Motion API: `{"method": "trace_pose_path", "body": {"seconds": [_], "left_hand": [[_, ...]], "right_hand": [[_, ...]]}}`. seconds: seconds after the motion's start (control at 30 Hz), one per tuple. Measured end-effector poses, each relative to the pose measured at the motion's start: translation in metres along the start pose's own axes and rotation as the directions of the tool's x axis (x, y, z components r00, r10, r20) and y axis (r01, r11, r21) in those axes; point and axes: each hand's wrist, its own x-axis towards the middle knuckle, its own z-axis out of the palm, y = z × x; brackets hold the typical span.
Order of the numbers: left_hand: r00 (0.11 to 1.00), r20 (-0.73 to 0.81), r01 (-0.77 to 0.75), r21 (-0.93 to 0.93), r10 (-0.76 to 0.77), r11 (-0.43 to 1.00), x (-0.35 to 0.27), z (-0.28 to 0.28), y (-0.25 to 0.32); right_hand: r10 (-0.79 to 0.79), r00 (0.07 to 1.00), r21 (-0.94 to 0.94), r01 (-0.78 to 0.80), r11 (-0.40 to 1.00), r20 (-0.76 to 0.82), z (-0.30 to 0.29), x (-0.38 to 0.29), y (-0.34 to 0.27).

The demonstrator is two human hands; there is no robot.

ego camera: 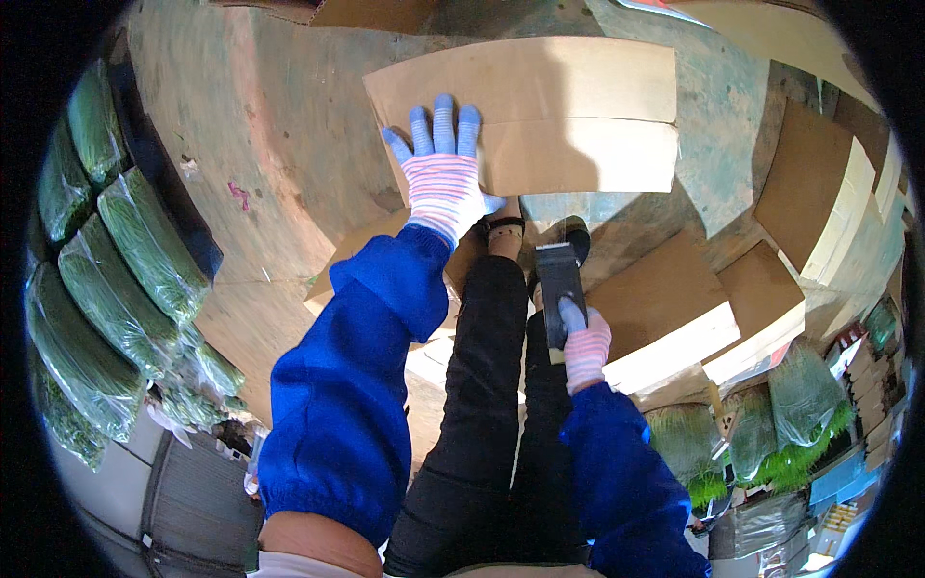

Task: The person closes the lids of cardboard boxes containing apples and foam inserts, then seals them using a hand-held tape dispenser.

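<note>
My left hand (442, 173), in a striped knit glove with blue fingertips, lies with its fingers spread on the left part of a closed cardboard box (535, 87). A seam runs along the box's upper face, and my shadow falls over part of it. In my right hand (589, 347), gloved the same way, is a black handheld tape dispenser (558, 274) with a pale toothed edge at its far end. The dispenser is apart from the box, over my right leg. My fingers partly cover its body.
Clear plastic bags of green vegetables (130, 282) are stacked at the left. More cardboard boxes (657, 303) stand on the floor (289, 94) at the right, with wrapped green bundles (806, 390) beyond. Another carton (336, 253) is partly hidden behind my left arm. My legs (484, 404) are between my arms.
</note>
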Motion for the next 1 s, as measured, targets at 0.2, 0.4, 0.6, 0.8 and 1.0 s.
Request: {"method": "trace_pose_path", "body": {"seconds": [0.2, 0.4, 0.6, 0.8, 1.0], "left_hand": [[0.996, -0.087, 0.013, -0.008, -0.014, 1.000, -0.010, 0.015, -0.014], [0.986, -0.167, -0.029, -0.030, 0.024, 0.999, -0.010, 0.021, -0.016], [0.971, -0.230, -0.069, -0.026, 0.062, 0.997, -0.015, 0.031, -0.019], [0.995, -0.075, -0.066, -0.021, 0.064, 0.998, -0.064, 0.048, -0.029], [0.898, 0.418, 0.406, -0.907, -0.139, -0.111, -0.122, 0.022, 0.017]], "right_hand": [[-0.022, 0.999, -0.016, 0.021, 1.000, -0.045, 0.027, 0.043, 0.002], [-0.004, 1.000, 0.132, 0.008, 0.991, -0.024, 0.033, 0.084, -0.048], [0.116, 0.980, 0.668, -0.193, 0.719, 0.159, 0.038, 0.117, -0.059], [0.097, 0.969, 0.689, -0.230, 0.688, 0.226, -0.016, 0.099, -0.059], [-0.491, 0.836, 0.325, 0.406, 0.854, 0.245, -0.115, -0.006, -0.042]]}}
